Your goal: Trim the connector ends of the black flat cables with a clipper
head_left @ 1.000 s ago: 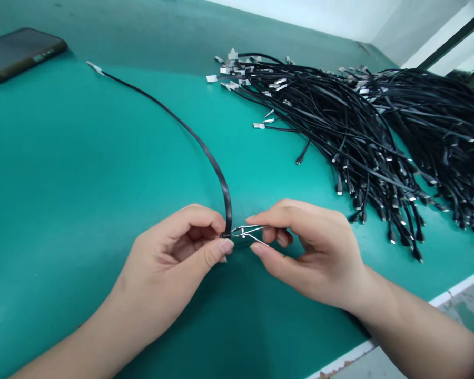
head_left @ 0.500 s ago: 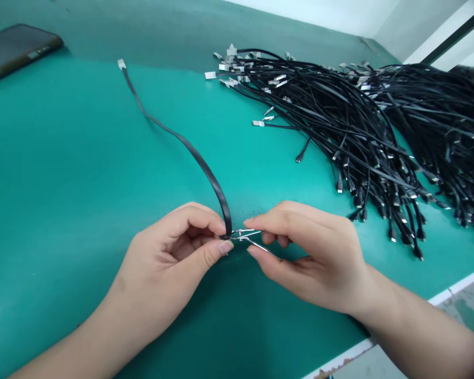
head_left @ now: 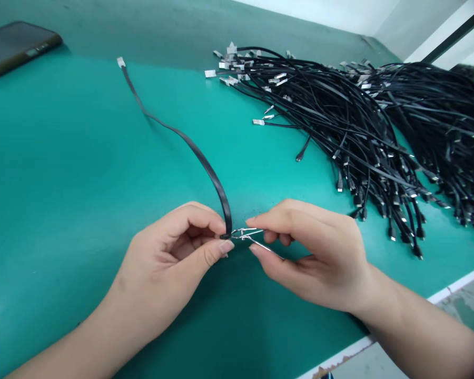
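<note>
My left hand (head_left: 169, 258) pinches the end of a flat black cable (head_left: 189, 142) between thumb and forefinger. The cable arcs up and away across the mat to a silver USB plug (head_left: 120, 62) at its far end. My right hand (head_left: 312, 255) holds slim silver metal tweezers (head_left: 248, 237) between thumb and fingers. Their tips reach the cable end at my left fingertips, and the exact contact is too small to tell.
A large heap of black cables (head_left: 351, 126) with silver plugs lies on the green mat (head_left: 63, 173) to the right. A phone (head_left: 18, 48) lies at the far left. The white-trimmed mat edge (head_left: 430, 302) runs along the lower right.
The cable's far end has swung rightward and lies farther from the phone than one second ago. Both hands have barely moved, and they keep the same hold.
</note>
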